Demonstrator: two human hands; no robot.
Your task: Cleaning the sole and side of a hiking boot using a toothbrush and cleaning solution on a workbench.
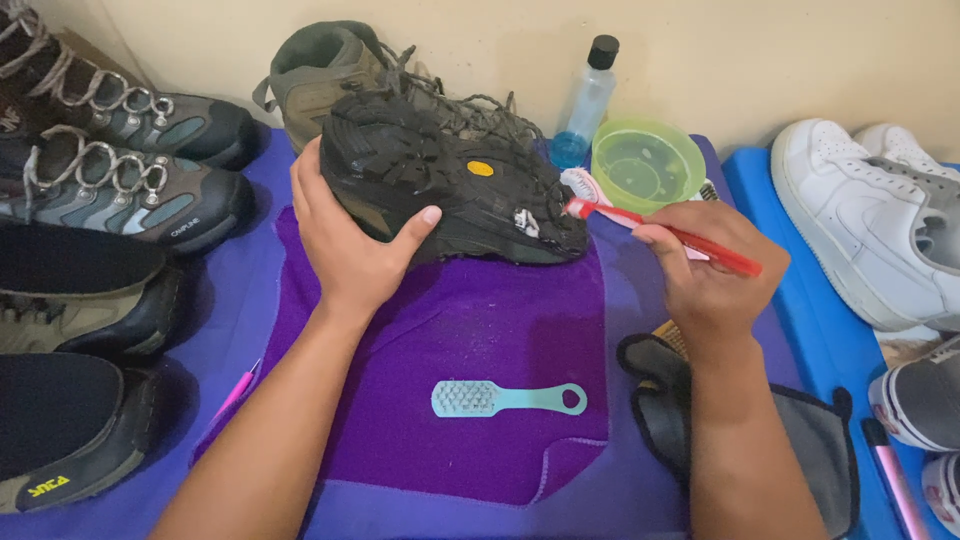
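While the left hand [350, 240] grips the dark, muddy hiking boot [450, 185] sole-up on the far purple cloth [470, 330], the right hand [710, 265] clasps a red toothbrush [665, 235] at its still-soiled toe, scrubbing seemingly unfinished

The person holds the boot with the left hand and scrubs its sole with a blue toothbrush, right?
Not quite: the toothbrush is red, not blue. The head view shows the left hand holding the boot while the right hand holds the brush against its sole. The blue-green thing is a brush lying on the purple cloth.
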